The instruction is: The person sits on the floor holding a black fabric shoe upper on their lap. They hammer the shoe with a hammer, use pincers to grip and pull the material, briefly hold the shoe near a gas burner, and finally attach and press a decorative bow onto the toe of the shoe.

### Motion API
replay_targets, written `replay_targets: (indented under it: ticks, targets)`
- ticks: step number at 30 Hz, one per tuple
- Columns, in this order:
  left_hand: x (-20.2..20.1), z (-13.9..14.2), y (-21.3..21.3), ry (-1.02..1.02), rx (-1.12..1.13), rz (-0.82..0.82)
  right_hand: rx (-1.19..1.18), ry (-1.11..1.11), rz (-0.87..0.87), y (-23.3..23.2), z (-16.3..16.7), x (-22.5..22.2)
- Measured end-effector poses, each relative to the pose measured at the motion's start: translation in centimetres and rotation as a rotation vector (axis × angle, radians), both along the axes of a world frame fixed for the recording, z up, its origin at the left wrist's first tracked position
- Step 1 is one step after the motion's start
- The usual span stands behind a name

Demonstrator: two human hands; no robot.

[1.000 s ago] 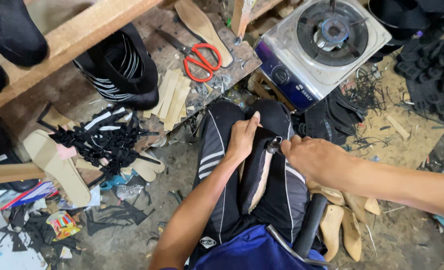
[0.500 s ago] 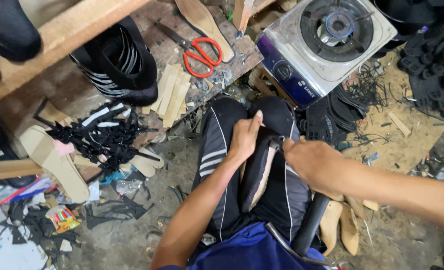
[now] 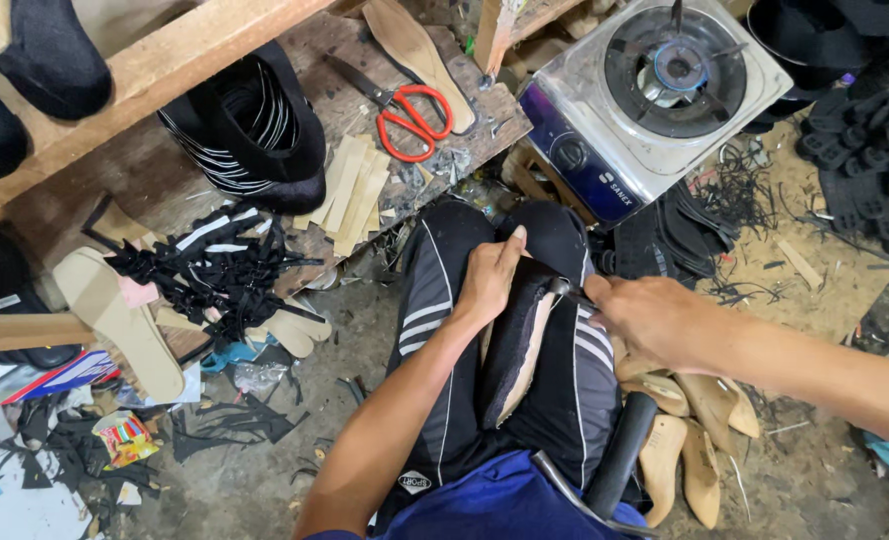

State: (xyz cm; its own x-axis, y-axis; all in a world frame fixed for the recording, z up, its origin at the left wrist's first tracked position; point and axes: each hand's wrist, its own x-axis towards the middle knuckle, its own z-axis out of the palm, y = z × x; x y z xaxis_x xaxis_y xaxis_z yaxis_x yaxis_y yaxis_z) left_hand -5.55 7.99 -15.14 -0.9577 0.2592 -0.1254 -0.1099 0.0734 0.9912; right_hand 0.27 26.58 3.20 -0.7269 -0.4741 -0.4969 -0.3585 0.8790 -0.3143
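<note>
Your left hand [image 3: 486,283] lies flat over the toe end of a black shoe upper on its last [image 3: 512,345], fingers together and pressed onto the material, the thumb stretched up along its edge. Your right hand [image 3: 654,318] is clamped around a small metal tool [image 3: 562,290], whose tip meets the shoe's rim just beside your left thumb — the fingers are curled shut on the handle, which is mostly hidden inside the fist. The shoe rests sole-up between your thighs, on black trousers with white side stripes [image 3: 434,320], its pale insole [image 3: 526,350] showing along the right side.

Just beside your right leg, several bare wooden lasts [image 3: 679,460] lie on the floor, and a black padded bar [image 3: 619,455] leans against your thigh. Beyond your knees sits a low wooden table [image 3: 154,160] — on it red-handled scissors [image 3: 409,115], a stack of tan card strips [image 3: 349,190], a pale insole piece [image 3: 414,50] and a black-and-white striped shoe upper [image 3: 254,125]. To the right of the table stands a single-burner gas stove [image 3: 654,90], with black offcuts [image 3: 669,235] piled against it. On the left, a tangle of black straps [image 3: 209,270] lies over tan soles [image 3: 114,315], and scraps of paper and wrappers are scattered over the dirt floor [image 3: 294,470].
</note>
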Motion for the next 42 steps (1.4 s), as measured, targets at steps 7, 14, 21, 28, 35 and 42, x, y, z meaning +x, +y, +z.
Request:
replay_targets:
  ticks: [7, 14, 21, 28, 35, 42]
  targets:
    - [0.0, -1.1, 0.5, 0.082, -0.023, 0.039, 0.138, -0.107, 0.044, -1.4, -1.2, -0.5]
    - [-0.2, -1.2, 0.0, -0.066, 0.098, 0.008, -0.104, -0.149, 0.028, 0.6, -0.3, -1.3]
    - [0.0, -1.5, 0.2, -0.080, 0.145, -0.015, -0.078, -0.260, -0.145, 0.0, 1.0, -1.0]
    - [0.1, -1.9, 0.5, -0.036, 0.127, 0.021, 0.194, -0.514, -0.314, -2.8, 3.0, -1.9]
    - [0.0, -1.5, -0.8, 0.046, 0.151, -0.019, -0.366, -0.528, -0.292, 1.1, -0.8, -1.0]
    - [0.0, -1.8, -0.6, -0.121, 0.223, -0.034, -0.417, -0.797, -0.589, 2.0, -1.2, -1.2]
